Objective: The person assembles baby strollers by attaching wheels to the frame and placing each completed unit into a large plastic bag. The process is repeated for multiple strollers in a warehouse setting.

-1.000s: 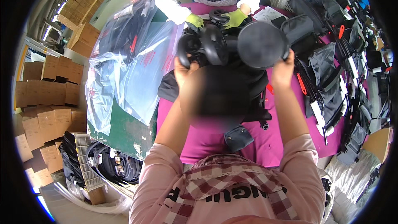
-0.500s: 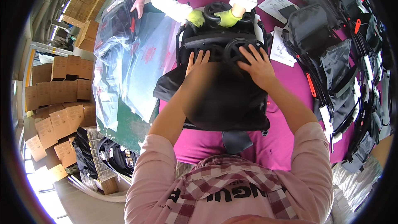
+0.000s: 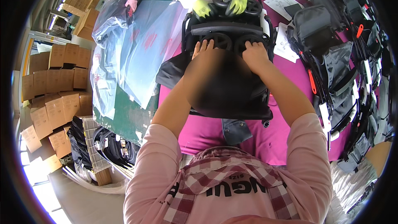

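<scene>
We look down on a folded black stroller [image 3: 230,58] lying flat on the magenta table cover [image 3: 290,128], its dark fabric body nearest us and two pairs of small black wheels at the far end. A grey crossbar runs between the wheel pairs, and the white frame tubes show at the far right corner. Our left hand [image 3: 203,52] rests on the near left wheel with its fingers together and laid flat, holding nothing. Our right hand [image 3: 256,53] sits on the near right wheel with the fingers curled down over it; whether it grips the wheel or only presses on it we cannot tell. Across the table a co-worker's two hands in yellow-green gloves [image 3: 238,1] press on the far pair of wheels. The stroller's long axis runs straight away from us, wheels pointing toward the co-worker, fabric end toward our chest. Sheets of clear plastic wrap [image 3: 137,45] lie just left of it on the green table [image 3: 124,116]. More folded black and grey strollers [image 3: 336,54] are stacked at the right. Flat cardboard boxes [image 3: 54,83] are stacked well off to the left.
</scene>
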Motion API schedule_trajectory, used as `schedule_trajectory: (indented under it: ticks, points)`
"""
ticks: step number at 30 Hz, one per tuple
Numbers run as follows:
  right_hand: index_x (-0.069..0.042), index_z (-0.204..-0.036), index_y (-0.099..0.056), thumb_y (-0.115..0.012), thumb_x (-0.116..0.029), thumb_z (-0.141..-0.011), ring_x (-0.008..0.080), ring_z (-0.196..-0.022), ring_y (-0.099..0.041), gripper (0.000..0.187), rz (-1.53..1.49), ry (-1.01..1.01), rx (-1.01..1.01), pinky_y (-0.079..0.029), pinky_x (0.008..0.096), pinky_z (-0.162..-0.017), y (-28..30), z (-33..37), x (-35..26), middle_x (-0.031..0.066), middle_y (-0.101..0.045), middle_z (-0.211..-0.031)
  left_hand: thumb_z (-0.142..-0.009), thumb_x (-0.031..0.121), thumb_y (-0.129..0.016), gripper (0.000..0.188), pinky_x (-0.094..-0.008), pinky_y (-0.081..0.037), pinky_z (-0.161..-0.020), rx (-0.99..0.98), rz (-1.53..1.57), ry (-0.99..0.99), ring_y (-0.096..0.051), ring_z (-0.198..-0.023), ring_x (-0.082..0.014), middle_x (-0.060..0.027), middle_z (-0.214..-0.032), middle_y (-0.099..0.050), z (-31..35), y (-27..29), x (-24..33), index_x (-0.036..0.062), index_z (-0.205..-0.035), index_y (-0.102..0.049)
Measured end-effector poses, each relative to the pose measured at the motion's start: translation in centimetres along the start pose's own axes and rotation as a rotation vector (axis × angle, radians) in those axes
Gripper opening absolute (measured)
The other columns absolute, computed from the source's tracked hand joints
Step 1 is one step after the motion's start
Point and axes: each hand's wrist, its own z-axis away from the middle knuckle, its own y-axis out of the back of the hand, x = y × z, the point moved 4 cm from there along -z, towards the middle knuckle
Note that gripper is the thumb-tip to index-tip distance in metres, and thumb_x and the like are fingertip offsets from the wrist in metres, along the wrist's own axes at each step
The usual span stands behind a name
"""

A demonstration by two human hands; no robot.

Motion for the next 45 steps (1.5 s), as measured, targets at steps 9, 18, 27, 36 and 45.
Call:
schedule_trajectory:
  ticks: [9,18,27,36,45]
  points:
    - [-0.005,-0.100,-0.058,-0.075,-0.035,-0.073,0.0335,-0.117,-0.053,0.044,-0.717,0.421,0.526,-0.042,0.0495,-0.094,3.3,15.8,-3.2,0.0129,-0.056,-0.121,-0.067,0.026,-0.081,0.066,-0.0516,-0.036,-0.105,-0.058,0.521,0.043,-0.049,-0.122,-0.0369,-0.0176,-0.131,-0.052,14.7,9.6,3.5,0.0031,-0.122,-0.055]
    - [-0.004,-0.095,-0.064,-0.080,-0.014,-0.065,0.0337,-0.087,-0.064,0.036,-0.802,-0.092,0.415,-0.051,0.0413,-0.076,-2.3,20.5,-4.1,0.0152,-0.066,-0.093,-0.064,0.019,-0.077,0.031,-0.0393,-0.049,-0.059,0.021,0.265,0.067,-0.061,-0.070,-0.0269,-0.0068,-0.073,-0.056,17.6,5.6,0.9,0.0092,-0.083,-0.054]
    - [-0.002,-0.104,-0.062,-0.081,-0.014,-0.070,0.0345,-0.082,-0.063,0.040,-0.768,-0.269,0.397,-0.051,0.0382,-0.070,-0.4,18.7,-4.4,0.0168,-0.064,-0.089,-0.072,0.028,-0.078,0.044,-0.0404,-0.051,-0.071,0.176,0.530,0.102,-0.062,-0.084,-0.0329,-0.0121,-0.091,-0.061,17.6,3.7,-0.6,0.0061,-0.103,-0.056]
    - [0.002,-0.111,-0.060,-0.061,-0.014,-0.090,0.0321,-0.089,-0.066,0.026,-0.860,-0.914,0.116,-0.050,0.0409,-0.084,-13.3,32.0,-20.7,0.0212,-0.066,-0.104,-0.083,0.044,-0.068,0.091,-0.0502,-0.025,-0.113,-0.101,0.362,0.625,-0.017,-0.144,-0.0369,-0.0199,-0.155,-0.018,30.8,-10.1,-17.4,0.0086,-0.151,-0.020]
    - [-0.004,-0.096,-0.068,-0.067,-0.019,-0.085,0.0252,-0.080,-0.070,0.019,-0.919,-0.476,0.028,-0.054,0.0353,-0.069,-5.8,20.4,-29.1,0.0163,-0.070,-0.086,-0.088,0.026,-0.060,0.021,-0.0468,-0.045,-0.084,0.206,0.674,0.778,-0.055,-0.101,-0.0364,-0.0144,-0.102,-0.060,32.9,-16.8,-24.8,0.0049,-0.088,-0.060]
